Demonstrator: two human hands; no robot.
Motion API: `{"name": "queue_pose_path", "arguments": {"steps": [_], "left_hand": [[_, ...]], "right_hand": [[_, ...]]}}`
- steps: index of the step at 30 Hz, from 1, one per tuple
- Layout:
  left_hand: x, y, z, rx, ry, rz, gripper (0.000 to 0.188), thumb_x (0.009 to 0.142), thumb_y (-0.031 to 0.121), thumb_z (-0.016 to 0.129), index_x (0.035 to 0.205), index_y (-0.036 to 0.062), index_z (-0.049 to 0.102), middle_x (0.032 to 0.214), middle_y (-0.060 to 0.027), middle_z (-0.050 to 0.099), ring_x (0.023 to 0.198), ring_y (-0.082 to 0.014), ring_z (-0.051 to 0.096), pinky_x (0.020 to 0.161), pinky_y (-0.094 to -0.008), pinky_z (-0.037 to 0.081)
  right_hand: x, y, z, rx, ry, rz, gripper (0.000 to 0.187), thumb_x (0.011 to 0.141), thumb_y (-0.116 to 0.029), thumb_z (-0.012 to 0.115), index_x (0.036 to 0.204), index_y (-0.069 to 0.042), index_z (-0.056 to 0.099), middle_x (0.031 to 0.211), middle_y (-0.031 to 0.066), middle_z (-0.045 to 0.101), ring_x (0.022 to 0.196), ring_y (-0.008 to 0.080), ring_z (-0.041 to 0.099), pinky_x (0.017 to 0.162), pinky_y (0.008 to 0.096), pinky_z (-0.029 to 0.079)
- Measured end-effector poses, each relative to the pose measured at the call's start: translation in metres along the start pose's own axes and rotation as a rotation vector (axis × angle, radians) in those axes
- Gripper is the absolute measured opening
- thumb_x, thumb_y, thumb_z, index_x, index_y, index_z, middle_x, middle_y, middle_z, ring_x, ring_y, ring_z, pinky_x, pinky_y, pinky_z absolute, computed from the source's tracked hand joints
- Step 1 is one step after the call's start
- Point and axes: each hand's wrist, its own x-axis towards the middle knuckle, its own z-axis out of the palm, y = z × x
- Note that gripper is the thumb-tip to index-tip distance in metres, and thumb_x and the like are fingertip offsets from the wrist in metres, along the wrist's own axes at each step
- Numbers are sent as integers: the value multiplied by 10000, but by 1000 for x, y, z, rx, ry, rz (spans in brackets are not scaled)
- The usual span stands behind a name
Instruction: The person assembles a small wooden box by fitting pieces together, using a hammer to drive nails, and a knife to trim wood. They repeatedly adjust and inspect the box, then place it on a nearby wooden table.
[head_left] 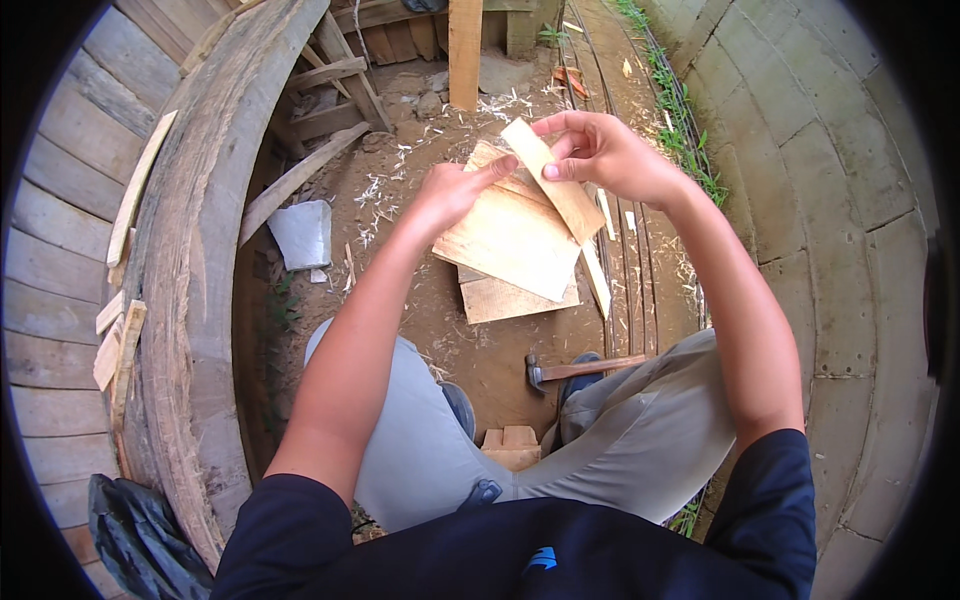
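My left hand grips the upper left edge of a wide, pale wooden board, thumb on top and the other fingers hidden. The board is tilted above another wooden piece; whether they touch I cannot tell. Between the thumb and fingers of my right hand is a narrow wooden slat, slanting across the board's upper right part. The slat's upper end comes close to my left thumb. A thin wooden strip shows just beyond the board's right edge.
A hammer lies by my right leg. Between my feet is a wooden block. A thick timber beam runs along the left, a block wall along the right. Metal rods, a pale stone and a post stand around.
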Motion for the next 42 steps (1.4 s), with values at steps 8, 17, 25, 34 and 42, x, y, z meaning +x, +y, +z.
{"name": "queue_pose_path", "arguments": {"steps": [8, 17, 25, 34, 42], "left_hand": [[-10, 9, 8, -65, -37, 26, 930, 738, 981, 479, 563, 72, 566, 577, -77, 549, 598, -179, 602, 558, -359, 485], [-4, 8, 2, -114, 42, -50, 1048, 796, 962, 425, 827, -36, 740, 803, -186, 706, 803, -245, 695, 763, -393, 556], [-7, 8, -16, -63, -136, -66, 966, 816, 873, 559, 1071, -40, 747, 1038, -193, 744, 950, -274, 728, 874, -391, 564], [-27, 25, -15, -284, -267, 257, 699, 778, 419, 891, 1273, -16, 660, 1129, -131, 736, 973, -194, 712, 884, -335, 565], [-27, 25, -1, -401, -272, 440, 884, 743, 397, 909, 1394, -62, 527, 1299, -171, 636, 1144, -234, 646, 993, -358, 529]], "right_hand": [[3, 8, 14, -7, 306, -11, 326, 1027, -157, 595, 1319, -17, 636, 917, 56, 718, 855, 110, 642, 772, 287, 482], [-2, -10, 22, -624, 247, 12, 895, 722, -637, 825, 1342, -22, 633, 1246, 202, 596, 1139, 316, 648, 970, 420, 517], [6, 8, 0, -519, 176, 74, 517, 756, -360, 871, 1049, 39, 724, 814, 115, 724, 720, 203, 666, 715, 346, 536], [10, 29, -15, -412, 373, 193, 460, 800, -429, 832, 985, -13, 764, 761, 106, 698, 702, 190, 653, 667, 357, 501], [10, 33, -7, -659, 312, 42, 411, 773, -336, 822, 1037, -30, 746, 851, 171, 744, 794, 307, 724, 749, 429, 540]]}}
